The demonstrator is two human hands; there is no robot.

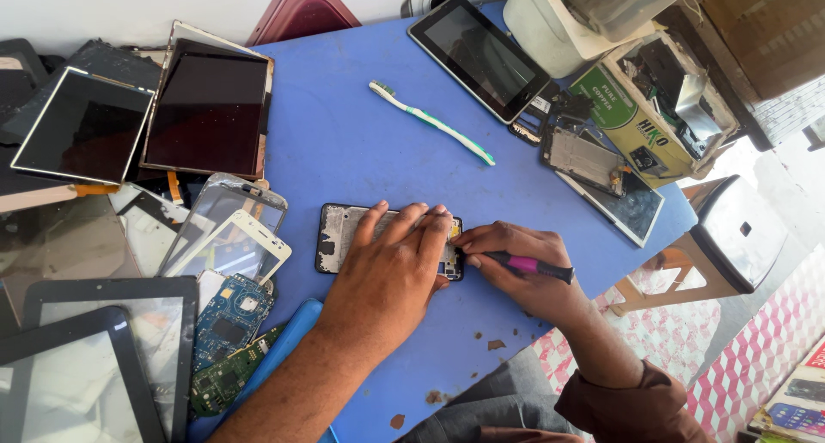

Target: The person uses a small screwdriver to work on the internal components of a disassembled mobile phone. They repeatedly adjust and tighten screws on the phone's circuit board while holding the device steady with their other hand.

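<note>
I take the opened phone frame (344, 237) as my landmark; it lies flat on the blue table (344, 125), near the table's front edge. My left hand (387, 267) rests on top of the frame, fingers spread flat across its right half and pressing it down. My right hand (516, 267) sits just right of the frame, closed around a small screwdriver with a pink and black handle (528, 265), its tip meeting the frame's right end; the tip itself is too small for me to tell what it touches. Beyond the frame lies a green and white toothbrush (430, 121), well apart, and farther beyond it to the right a black tablet (481, 56). Left of the frame sits a heap of loose touch panels (223, 237) and bare circuit boards (228, 323), the nearest panel just beside it. Right of the frame, past my right hand, lies another stripped phone chassis (584, 159) by an open cardboard box (653, 108). In my judgement the main risk is the driver slipping off its seat if I push at an angle, gouging the frame or my left fingertips, which lie very close to the tip. A freed screw could also roll off the near table edge, and the frame could skid toward the panels should my left palm ease.
</note>
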